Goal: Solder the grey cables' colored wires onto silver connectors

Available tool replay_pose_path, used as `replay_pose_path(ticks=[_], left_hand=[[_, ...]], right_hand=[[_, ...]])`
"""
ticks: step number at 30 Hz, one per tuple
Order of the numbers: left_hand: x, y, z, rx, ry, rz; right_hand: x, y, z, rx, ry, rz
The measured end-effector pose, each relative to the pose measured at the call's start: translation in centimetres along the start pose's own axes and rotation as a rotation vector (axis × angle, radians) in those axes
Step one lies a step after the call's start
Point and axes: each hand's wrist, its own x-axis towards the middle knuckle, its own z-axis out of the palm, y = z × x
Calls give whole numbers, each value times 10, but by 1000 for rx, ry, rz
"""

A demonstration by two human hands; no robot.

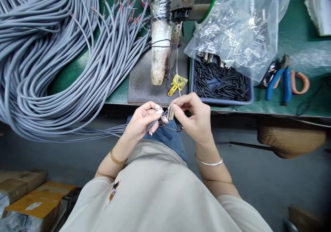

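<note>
In the head view, both hands meet just off the near edge of the green counter, above the person's lap. The left hand has its fingers pinching the end of a grey cable, where thin coloured wires come out. The right hand pinches a small metallic connector between thumb and fingers, and the connector sits between the two hands, right at the coloured wires. Whether each wire touches it is too small to tell.

A thin pale strand hangs down to the right hand's fingertips. Beyond the hands, a dark board lies on the counter with a yellow piece on it. A large bundle of grey cables spreads on the left. On the right, a blue tray holds black tubes, partly under a clear plastic bag; blue-handled pliers lie beside it.
</note>
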Motion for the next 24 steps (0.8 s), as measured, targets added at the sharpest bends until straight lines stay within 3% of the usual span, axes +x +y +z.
replay_pose_path(ticks=[5,10,12,16,18,24], left_hand=[[0,0,-1,39,-25,-16],[1,-1,-2,51,21,50],[2,-3,-2,63,41,85],[4,-5,0,104,77,124],[5,-7,1,109,91,151],[5,-15,-1,122,85,290]], right_hand=[[2,-3,-1,48,-20,85],[-7,-2,-2,0,36,16],[-11,-1,-5,-59,156,-47],[-11,-6,-12,-76,530,-182],[-8,-11,-15,-34,606,-171],[-14,-8,-13,-43,458,-43]])
